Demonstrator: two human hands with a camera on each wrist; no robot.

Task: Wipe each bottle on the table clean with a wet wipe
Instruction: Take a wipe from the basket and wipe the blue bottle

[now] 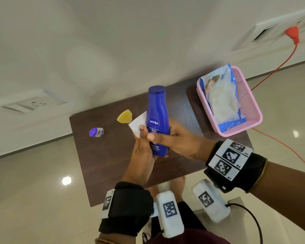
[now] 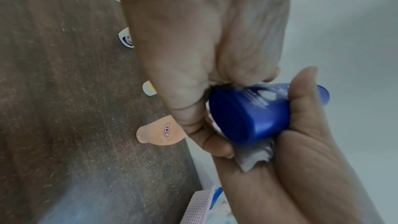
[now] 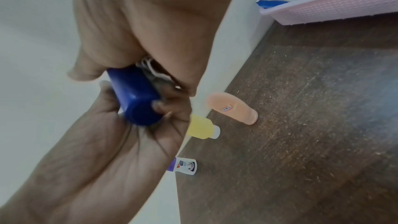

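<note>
A blue Nivea bottle (image 1: 157, 110) is held cap-up above the dark wooden table (image 1: 109, 173). My left hand (image 1: 143, 150) grips its lower part, fingers curled round the base (image 2: 247, 113). My right hand (image 1: 180, 140) wraps the middle from the right, thumb across the label, pressing a white wet wipe (image 2: 254, 158) against the bottle. A corner of the wipe (image 1: 137, 125) sticks out on the bottle's left. A yellow bottle (image 1: 124, 116), a small purple-capped bottle (image 1: 96, 132) and a peach bottle (image 3: 232, 108) stand along the table's far edge; the peach one is hidden in the head view.
A pink mesh basket (image 1: 239, 132) at the table's far right holds an opened pack of wipes (image 1: 222, 95). A white wall runs right behind the table. An orange cable (image 1: 275, 69) trails over the floor on the right.
</note>
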